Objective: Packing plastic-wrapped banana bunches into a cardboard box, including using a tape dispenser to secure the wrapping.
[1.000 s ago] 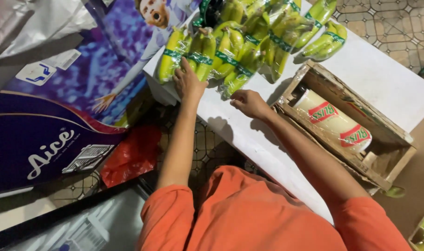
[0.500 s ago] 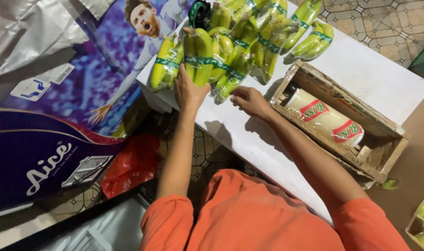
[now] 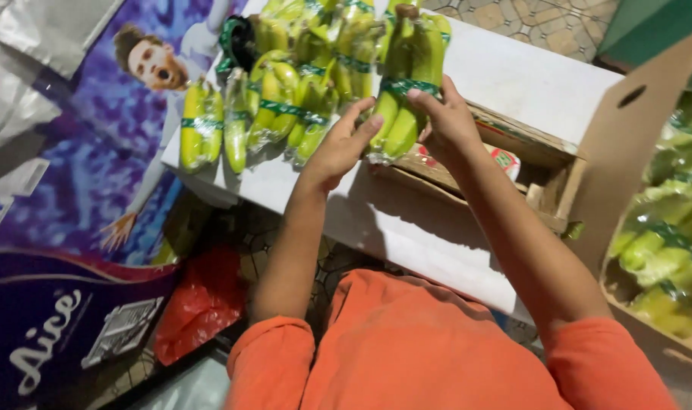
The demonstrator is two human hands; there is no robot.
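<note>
Near the top middle of the frame, both hands hold one bunch of green-yellow bananas wrapped in clear plastic with a green band (image 3: 403,99). The left hand (image 3: 338,148) curls its fingers on the left side of the bunch. The right hand (image 3: 450,121) grips the right side, with fingertips up on the green band. The bunch is lifted just above the white flat surface (image 3: 513,76) and over the near edge of the shallow wooden box (image 3: 539,163).

The plastic looks slippery, so the bunch could slide out and bump the box edge, which may bruise it. The other wrapped banana bunches (image 3: 285,99) lie very close on the left, so a swing could knock them. The one at the far left (image 3: 201,125) sits near the surface's edge and might fall to the floor.
</note>
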